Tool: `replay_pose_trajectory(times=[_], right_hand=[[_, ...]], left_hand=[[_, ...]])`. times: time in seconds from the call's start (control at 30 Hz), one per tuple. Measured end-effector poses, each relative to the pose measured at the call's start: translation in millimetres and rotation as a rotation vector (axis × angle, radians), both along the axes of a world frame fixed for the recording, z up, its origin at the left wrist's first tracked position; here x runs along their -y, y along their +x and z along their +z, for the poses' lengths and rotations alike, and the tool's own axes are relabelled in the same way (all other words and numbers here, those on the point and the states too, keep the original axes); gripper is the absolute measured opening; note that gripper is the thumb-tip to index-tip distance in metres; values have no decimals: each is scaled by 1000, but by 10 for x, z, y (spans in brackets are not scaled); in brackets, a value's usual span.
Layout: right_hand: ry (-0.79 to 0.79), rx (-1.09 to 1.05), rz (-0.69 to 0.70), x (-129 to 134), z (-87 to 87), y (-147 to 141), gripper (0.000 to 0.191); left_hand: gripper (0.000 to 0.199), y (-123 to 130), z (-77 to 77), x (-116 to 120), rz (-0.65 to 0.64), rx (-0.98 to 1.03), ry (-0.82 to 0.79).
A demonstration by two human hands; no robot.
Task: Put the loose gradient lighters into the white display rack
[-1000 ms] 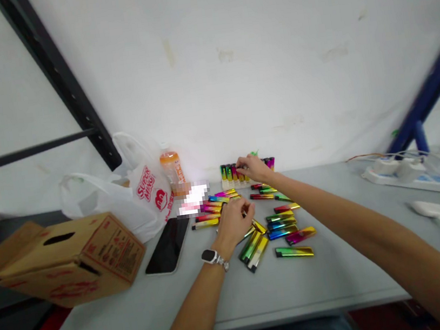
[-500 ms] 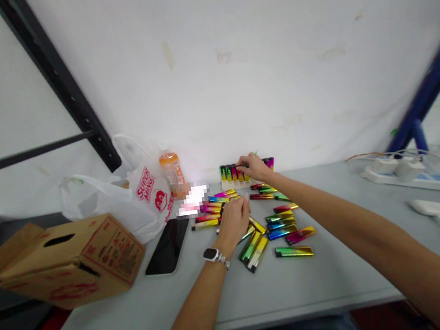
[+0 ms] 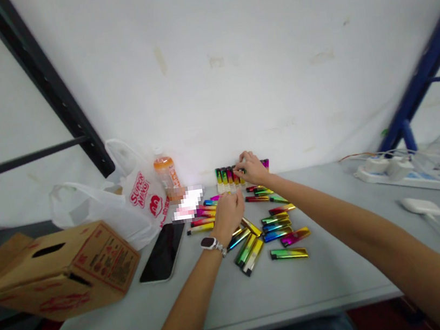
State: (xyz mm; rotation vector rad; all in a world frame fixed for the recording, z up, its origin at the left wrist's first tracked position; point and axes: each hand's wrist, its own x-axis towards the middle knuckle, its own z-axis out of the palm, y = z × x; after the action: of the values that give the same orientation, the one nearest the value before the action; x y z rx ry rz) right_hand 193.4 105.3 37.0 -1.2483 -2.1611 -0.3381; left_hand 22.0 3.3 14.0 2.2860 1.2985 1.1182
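Several shiny multicoloured lighters stand upright side by side in a white holder (image 3: 225, 188) against the wall. My right hand (image 3: 254, 169) reaches over this row, thumb and fingers pinched on a lighter at its top; the hand hides part of the row. Nearer to me, my left hand (image 3: 228, 214), with a watch (image 3: 208, 242) on the wrist, is curled closed above loose lighters. Whatever its fingers may hold is hidden. More loose lighters lie around it, among them a green and gold lighter (image 3: 290, 253) and a yellow and silver lighter (image 3: 253, 258).
On the left are a cardboard box (image 3: 61, 272), a black-screened phone (image 3: 162, 253), a white plastic bag (image 3: 115, 209) and an orange-labelled bottle (image 3: 167, 175). A power strip (image 3: 410, 177) and a white charger (image 3: 421, 206) with cables lie on the grey table (image 3: 342, 279) at right.
The view has shifted slightly. My right hand stays at the row of lighters, its fingers moved a little. My left hand has risen slightly towards the holder, still curled.
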Motion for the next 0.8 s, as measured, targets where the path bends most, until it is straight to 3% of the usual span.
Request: replay_pose_trajectory(times=[0.2,0.37,0.6,0.7,0.8], right_hand=[[-47,33,-40,430,-65,7,41],[-191,138,-75,858,-217,83,29],[-312,250,-75,950,-195,102,27],[-324,39,14,980,-193,75,22],[-362,-385,137,1103,-219,20,21]], left_hand=[[53,49,23,-60,72,-52,-56],[50,6,-44,25,43,-71,-28],[45,-12,-87,52,19,-30,30],[30,-10,-111,48,67,123,64],[29,31,-83,102,42,356,-14]])
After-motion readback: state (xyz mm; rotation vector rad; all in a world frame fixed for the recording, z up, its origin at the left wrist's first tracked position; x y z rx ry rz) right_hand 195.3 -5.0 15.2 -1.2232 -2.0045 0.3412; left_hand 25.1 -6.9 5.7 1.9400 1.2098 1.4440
